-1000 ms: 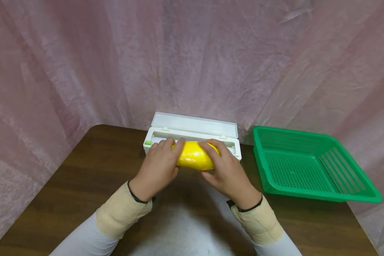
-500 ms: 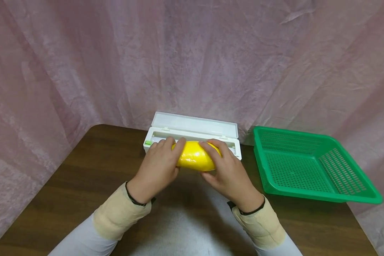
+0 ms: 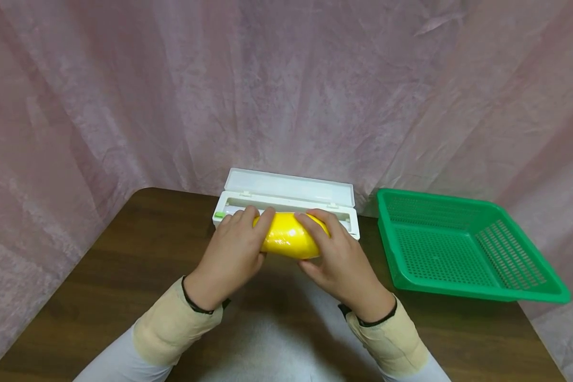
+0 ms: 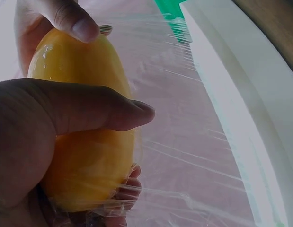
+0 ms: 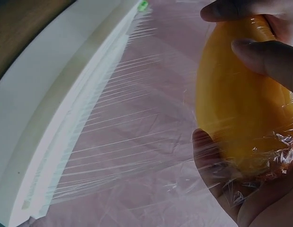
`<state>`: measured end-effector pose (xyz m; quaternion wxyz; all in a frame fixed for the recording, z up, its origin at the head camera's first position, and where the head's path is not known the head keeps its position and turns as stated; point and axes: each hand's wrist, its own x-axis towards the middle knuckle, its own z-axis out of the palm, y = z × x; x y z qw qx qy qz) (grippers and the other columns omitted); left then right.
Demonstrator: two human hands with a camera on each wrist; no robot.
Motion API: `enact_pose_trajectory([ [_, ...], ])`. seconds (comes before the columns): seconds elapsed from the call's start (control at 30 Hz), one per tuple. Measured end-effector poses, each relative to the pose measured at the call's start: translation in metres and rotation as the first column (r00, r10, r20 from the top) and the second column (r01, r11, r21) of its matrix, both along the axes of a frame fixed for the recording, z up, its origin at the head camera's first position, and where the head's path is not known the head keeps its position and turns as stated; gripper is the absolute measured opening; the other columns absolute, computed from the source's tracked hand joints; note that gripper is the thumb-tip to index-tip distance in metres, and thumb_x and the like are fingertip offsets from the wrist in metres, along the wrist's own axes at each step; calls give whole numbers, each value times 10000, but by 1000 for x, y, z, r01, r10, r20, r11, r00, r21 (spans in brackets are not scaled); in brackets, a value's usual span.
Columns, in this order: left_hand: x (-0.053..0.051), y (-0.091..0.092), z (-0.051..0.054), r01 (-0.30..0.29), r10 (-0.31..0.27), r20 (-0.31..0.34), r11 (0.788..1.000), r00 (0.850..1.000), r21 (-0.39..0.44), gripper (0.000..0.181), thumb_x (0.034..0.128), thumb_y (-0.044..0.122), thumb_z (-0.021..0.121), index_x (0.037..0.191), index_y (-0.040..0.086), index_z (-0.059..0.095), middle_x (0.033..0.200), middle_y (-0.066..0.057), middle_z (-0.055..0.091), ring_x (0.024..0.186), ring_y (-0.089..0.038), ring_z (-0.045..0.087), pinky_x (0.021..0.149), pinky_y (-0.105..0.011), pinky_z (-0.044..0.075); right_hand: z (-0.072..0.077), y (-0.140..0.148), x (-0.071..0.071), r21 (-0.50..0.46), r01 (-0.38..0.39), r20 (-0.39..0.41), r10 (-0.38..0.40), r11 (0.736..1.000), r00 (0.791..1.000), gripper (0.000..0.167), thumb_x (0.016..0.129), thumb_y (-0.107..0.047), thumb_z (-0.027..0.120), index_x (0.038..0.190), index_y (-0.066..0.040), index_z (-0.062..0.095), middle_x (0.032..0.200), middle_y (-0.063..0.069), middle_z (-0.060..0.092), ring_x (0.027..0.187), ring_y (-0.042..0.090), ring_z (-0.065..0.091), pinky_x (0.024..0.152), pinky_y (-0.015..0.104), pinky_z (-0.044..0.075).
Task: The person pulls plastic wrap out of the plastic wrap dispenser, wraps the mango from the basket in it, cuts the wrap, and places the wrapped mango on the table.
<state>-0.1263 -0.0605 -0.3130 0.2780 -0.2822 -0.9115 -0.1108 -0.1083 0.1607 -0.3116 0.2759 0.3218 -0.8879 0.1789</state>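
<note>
Fruit (image 3: 286, 236) gripped in both hands (image 3: 234, 249) (image 3: 341, 257), clear film (image 5: 132, 127) stretching from it to the far white box (image 3: 288, 189); green basket (image 3: 458, 288) right.

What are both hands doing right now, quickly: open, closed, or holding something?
Left hand: holding a glossy yellow oval object with thin clear plastic film on it.
Right hand: holding the same object from the other side.

The yellow object (image 3: 286, 237) is glossy, the clear film (image 5: 146, 113) apparently plastic
</note>
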Motion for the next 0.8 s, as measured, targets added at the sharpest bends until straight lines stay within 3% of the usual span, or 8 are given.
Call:
enact_pose_trajectory([
  [0.4, 6, -1, 7, 6, -6, 2, 1000, 1000, -4, 685, 658, 18, 810, 1285, 61, 538, 928, -129, 578, 761, -318, 572, 719, -419, 487, 6, 0, 7, -4, -6, -20, 6, 1000, 1000, 781, 746, -222, 893, 1419, -125, 509, 1341, 146, 532, 1090, 298, 635, 910, 425, 581],
  [0.8, 13, -3, 14, 16, -16, -43, 1000, 999, 6, 640, 673, 10, 787, 1263, 49, 542, 901, -128, 567, 732, -312, 556, 722, -412, 477, 13, -2, 12, -16, -28, -38, 27, 999, 999, 737, 776, -218, 860, 1420, -117, 515, 1339, 149, 538, 1104, 294, 634, 912, 410, 577],
])
